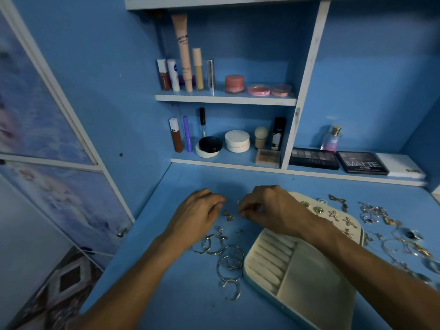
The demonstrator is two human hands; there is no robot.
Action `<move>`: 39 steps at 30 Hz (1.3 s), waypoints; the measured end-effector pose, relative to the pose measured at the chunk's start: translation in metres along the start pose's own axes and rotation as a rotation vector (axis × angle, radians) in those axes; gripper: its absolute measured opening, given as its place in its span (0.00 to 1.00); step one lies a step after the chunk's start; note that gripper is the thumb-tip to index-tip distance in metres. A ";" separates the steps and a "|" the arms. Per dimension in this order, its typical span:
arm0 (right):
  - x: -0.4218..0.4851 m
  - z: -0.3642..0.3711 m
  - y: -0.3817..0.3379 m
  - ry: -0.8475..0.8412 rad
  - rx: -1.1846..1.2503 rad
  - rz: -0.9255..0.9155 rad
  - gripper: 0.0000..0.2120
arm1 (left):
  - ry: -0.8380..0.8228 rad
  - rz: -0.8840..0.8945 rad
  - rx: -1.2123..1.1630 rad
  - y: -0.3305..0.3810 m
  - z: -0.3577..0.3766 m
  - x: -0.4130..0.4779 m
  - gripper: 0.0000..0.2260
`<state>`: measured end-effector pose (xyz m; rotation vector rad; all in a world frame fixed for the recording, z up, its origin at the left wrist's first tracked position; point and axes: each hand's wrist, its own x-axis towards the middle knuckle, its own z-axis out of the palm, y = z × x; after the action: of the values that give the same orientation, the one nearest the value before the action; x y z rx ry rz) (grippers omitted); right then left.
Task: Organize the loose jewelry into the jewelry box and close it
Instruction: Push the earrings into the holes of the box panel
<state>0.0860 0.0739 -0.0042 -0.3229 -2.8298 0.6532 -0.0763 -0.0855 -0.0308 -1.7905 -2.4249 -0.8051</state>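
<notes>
Item 1. Jewelry box [316, 289]: cream, lying open on the blue desk [190, 182], to the right of centre. The near half has a row of padded ring rolls [269, 256] beside a plain compartment. The far half is a panel holding flower-shaped studs [333, 214] and several round pieces.

Item 2. Loose jewelry, left group: silver hoops [231, 260] overlapping on the desk just left of the box. Two small gold heart pieces [227, 216] lie between the hands, and a tiny silver piece [238, 201] is just beyond them.

Item 3. Loose jewelry, right group: a tangled pile [373, 211] of silver and gold rings, chains and bangles on the desk right of the box.

Item 4. Left hand [200, 215]: palm down, fingers curled with the tips at the desk. Whether it holds anything cannot be told.

Item 5. Right hand [269, 208]: reaches across the box's far half, fingers curled and thumb close to the fingertips beside the tiny silver piece. Any hold is hidden.

Item 6. Lettering: a black palette [363, 163] on the low ledge reads "MATTE". A grey-shaded palette [313, 158] lies beside it, its wording illegible. On the upper shelf, the print on a tall peach tube [183, 51] is blurred, and a white tube [173, 76] bears a round blue mark too small to read.
</notes>
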 end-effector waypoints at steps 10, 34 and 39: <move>0.020 0.022 -0.011 -0.092 -0.163 -0.014 0.10 | 0.002 -0.073 -0.046 -0.012 0.000 -0.010 0.11; 0.016 0.021 -0.004 0.082 0.151 0.068 0.07 | 0.141 -0.103 -0.194 -0.016 -0.003 -0.024 0.06; 0.014 0.021 -0.001 0.013 0.052 0.047 0.07 | 0.213 -0.159 -0.092 -0.034 -0.007 -0.036 0.05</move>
<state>0.0669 0.0685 -0.0197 -0.3836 -2.7950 0.7297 -0.0964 -0.1271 -0.0486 -1.4642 -2.4474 -1.0765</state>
